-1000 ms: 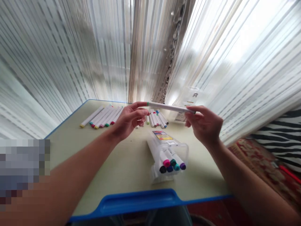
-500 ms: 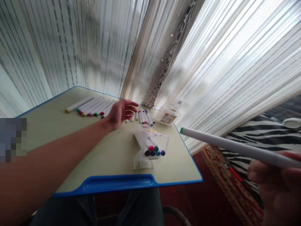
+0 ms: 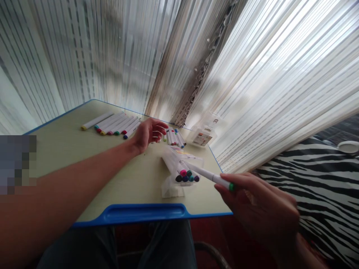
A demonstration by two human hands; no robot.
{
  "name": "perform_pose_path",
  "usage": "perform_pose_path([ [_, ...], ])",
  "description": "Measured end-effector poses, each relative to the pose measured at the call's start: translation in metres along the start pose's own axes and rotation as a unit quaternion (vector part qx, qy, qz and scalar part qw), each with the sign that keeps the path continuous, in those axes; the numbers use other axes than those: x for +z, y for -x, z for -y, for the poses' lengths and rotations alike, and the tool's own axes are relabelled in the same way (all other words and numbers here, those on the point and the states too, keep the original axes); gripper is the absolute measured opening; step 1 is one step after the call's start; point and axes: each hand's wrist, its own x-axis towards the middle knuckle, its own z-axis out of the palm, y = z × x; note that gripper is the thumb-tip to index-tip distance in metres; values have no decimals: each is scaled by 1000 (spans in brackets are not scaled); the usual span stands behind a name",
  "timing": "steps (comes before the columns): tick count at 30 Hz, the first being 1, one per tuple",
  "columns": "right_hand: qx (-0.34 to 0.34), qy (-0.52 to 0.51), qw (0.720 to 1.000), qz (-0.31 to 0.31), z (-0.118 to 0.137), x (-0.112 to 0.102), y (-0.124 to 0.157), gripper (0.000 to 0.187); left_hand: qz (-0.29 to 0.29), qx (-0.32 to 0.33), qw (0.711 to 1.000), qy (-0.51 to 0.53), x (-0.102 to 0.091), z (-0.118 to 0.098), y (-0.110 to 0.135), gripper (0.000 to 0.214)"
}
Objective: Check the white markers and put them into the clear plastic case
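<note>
I have the left hand [image 3: 147, 134] half-open, seemingly empty, near the far edge of the table [image 3: 140, 183], the right hand [image 3: 224, 182] pinching a marker [image 3: 206, 174] at the case [image 3: 169, 158] toward the right edge, apparently for insertion, which needs aligning.

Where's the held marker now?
In the head view, right of centre: the green-ended marker is in the right grip, its far end by the case of markers.

Ahead of the right fingers [image 3: 241, 179], the green-ended marker [image 3: 206, 174] blurs at its far end against the clear case [image 3: 169, 160]; whether inside, unclear. The left fingers [image 3: 159, 124] partly hide the lime-capped marker [image 3: 165, 138]; right of them, a box [image 3: 202, 138] bears unreadably small print; right of the right fingers, the view's edge cuts off the zebra-striped cloth [image 3: 322, 179]
</note>
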Motion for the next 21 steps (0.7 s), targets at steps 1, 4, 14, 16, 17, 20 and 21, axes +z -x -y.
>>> perform_pose_path([
  [1, -6, -13, 1000, 12, -1, 7, -3, 21, 2, 1, 1000, 1, 0, 0, 0, 31],
  [4, -25, -42, 998, 37, -1, 23, -11, 24, 5, -1, 1000, 3, -2, 1, -3, 32],
  [14, -91, 12, 993, 77, -9, 44, -13, 29, 19, 1, 1000, -2, -6, 3, -5, 34],
  [16, -96, 8, 991, 87, -8, 45, -13, 32, 24, -8, 1000, -10, -6, 2, -5, 33],
  [17, -101, 3, 991, 82, -8, 44, -13, 33, 25, -12, 999, -15, -6, 2, -5, 33],
  [20, -112, -10, 993, 27, -15, 33, -16, 34, 25, -12, 999, -25, -6, 3, -5, 35],
  [21, -107, -15, 994, 2, -21, 29, -19, 34, 25, -10, 999, -28, -6, 3, -5, 35],
])
